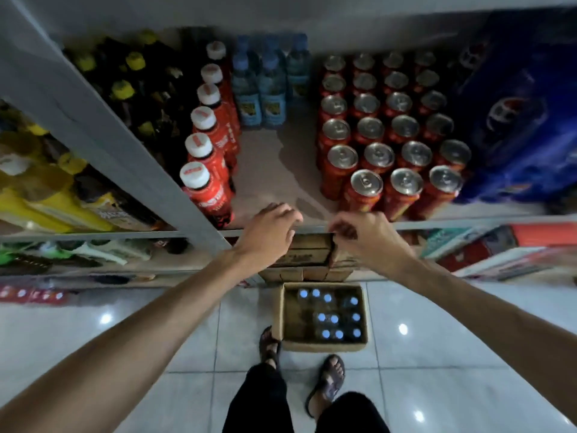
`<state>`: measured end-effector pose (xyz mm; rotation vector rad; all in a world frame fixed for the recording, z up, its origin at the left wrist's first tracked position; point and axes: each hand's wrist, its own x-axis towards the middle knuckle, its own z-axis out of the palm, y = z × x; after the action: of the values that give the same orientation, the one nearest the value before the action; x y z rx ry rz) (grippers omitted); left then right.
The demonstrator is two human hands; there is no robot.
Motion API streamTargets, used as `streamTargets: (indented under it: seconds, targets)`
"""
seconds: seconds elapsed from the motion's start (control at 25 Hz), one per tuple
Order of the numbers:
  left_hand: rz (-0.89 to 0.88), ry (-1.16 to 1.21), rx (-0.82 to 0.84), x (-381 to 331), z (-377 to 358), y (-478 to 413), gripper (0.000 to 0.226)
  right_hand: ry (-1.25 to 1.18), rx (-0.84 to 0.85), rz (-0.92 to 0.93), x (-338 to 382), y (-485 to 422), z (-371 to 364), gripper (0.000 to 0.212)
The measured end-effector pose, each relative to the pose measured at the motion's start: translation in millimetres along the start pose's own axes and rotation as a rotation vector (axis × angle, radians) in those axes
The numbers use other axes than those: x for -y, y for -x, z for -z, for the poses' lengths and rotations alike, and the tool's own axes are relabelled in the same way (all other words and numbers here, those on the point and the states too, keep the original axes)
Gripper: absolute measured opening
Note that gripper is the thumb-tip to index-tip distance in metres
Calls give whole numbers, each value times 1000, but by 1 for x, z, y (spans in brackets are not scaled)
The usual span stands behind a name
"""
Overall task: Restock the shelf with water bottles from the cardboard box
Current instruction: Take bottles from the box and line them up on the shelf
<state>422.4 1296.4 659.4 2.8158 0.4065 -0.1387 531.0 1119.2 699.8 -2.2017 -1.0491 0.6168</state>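
Observation:
An open cardboard box point(282, 320) stands on the tiled floor below the shelf, holding several water bottles point(331, 318) with pale blue caps. On the shelf point(268, 170), several blue-labelled water bottles point(265, 89) stand at the back, with a bare strip of shelf in front of them. My left hand point(268, 232) hovers at the shelf's front edge, fingers loosely curled, holding nothing. My right hand point(365, 237) is beside it at the same edge, fingers bent, also with nothing in it.
Red bottles with white caps point(203, 151) line the left of the bare strip; red cans point(387, 135) fill the right. Blue drink packs point(512, 120) sit far right. A grey upright point(103, 126) divides off dark yellow-capped bottles point(131, 85). Stacked cartons point(306, 260) sit below.

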Motion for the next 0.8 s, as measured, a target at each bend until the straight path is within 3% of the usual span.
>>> streamTargets:
  seconds: [0.08, 0.24, 0.32, 0.4, 0.56, 0.8]
  targets:
    - [-67, 82, 48, -4, -14, 16, 20, -2, 78, -129, -33, 24, -20, 15]
    - [11, 145, 644, 6, -78, 22, 20, -51, 103, -456, -112, 62, -85, 19]
    - [43, 143, 838, 19, -122, 17, 23, -86, 99, -630, -148, 79, -133, 21]
    - [99, 125, 905, 37, -173, 6, 28, -144, 77, -755, -181, 87, -188, 29]
    - [201, 3, 1080, 71, -294, -12, 58, -229, 83, -883, -243, 87, -302, 11]
    - [338, -52, 946, 115, -486, -26, 93, -185, 68, -794, -362, 44, -472, 30]
